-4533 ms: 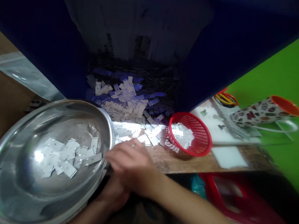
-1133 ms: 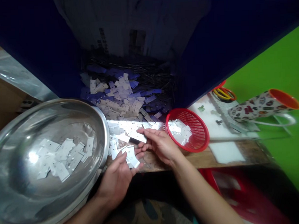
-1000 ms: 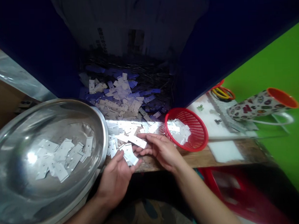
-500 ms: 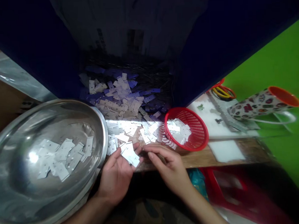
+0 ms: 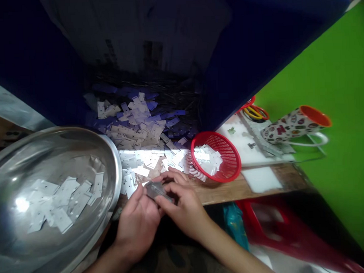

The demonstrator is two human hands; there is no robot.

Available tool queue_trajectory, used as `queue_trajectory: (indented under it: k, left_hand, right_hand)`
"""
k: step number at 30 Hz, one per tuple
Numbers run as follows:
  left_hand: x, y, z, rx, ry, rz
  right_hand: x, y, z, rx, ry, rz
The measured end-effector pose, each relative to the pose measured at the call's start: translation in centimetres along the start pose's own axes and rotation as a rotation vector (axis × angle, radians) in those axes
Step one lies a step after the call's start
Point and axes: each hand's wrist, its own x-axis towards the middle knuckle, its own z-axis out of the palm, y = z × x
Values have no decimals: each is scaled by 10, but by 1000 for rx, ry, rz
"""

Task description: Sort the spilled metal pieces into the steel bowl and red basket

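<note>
Both hands meet at the front edge of the wooden bench. My left hand [image 5: 137, 223] cups a small stack of metal plates [image 5: 156, 190], fingers curled round it. My right hand [image 5: 181, 203] pinches the same stack from the right, its fingertips pressed on the plates. Just behind the hands lies a loose pile of small white metal plates [image 5: 146, 148] with holes, spreading back into the dark blue enclosure. A large steel bowl [image 5: 110, 155] with several plates inside sits to the left, close to my left hand.
A red plastic basket [image 5: 231, 158] holding more plates stands right of the hands. Further right are a white board [image 5: 259, 181], a patterned mug [image 5: 293, 125] lying on its side, and red-and-yellow scissors [image 5: 255, 111]. A green wall closes the right side; a red stool [image 5: 279, 229] sits below.
My right hand left the pile on the bench and came back to the left hand, closing on the stack held there. The view shifted slightly, so everything sits further left.
</note>
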Motion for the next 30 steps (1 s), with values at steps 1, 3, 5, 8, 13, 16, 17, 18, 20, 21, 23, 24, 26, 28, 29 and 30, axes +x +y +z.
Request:
queue_trajectory:
  k: [1,3,5,8,13,16,17,18,20,21,23,24,26,28,29,30]
  left_hand:
    - [-1,0,0,15,-10,13]
    - [-2,0,-2,84,-42,38]
    - [-4,-1,-5,216,-64,22]
    - [-5,-3,-9,464,-62,-81]
    - [-7,-7,-14,583,-47,-193]
    - [-7,-6,-14,570,-27,-185]
    - [-6,-5,-14,561,-21,-176]
    - [-5,-5,-14,551,-14,-170]
    - [-3,-5,-14,532,0,-161]
    - [-3,-5,-14,526,4,-162]
    - [-3,-4,-16,520,12,-160]
    - [-4,-4,-17,520,7,-159]
    - [-6,-4,-22,539,-43,-188]
    - [-7,-6,-26,586,-134,-270]
    - [-8,-8,-29,614,-180,-325]
    - [-7,-10,-30,644,-218,-381]
  right_hand:
    - [1,-2,-10,-10,30,-23]
    - [3,-2,-38,-110,141,-76]
    - [7,6,-70,-290,281,-103]
    - [17,33,-110,-536,340,-51]
    - [26,53,-123,-698,180,61]
    - [20,30,-98,-672,339,-45]
    - [18,21,-86,-626,315,-63]
    - [16,14,-73,-590,209,-60]
    - [16,8,-47,-661,-52,19]
    - [17,9,-36,-746,-130,67]
    - [21,13,-19,-893,-193,123]
    - [24,15,-14,-933,-196,128]
    - [29,14,-8,-924,-207,93]
    - [33,9,-5,-818,-277,17]
    - [35,5,-3,-748,-329,-25]
    - [37,2,1,-680,-379,-60]
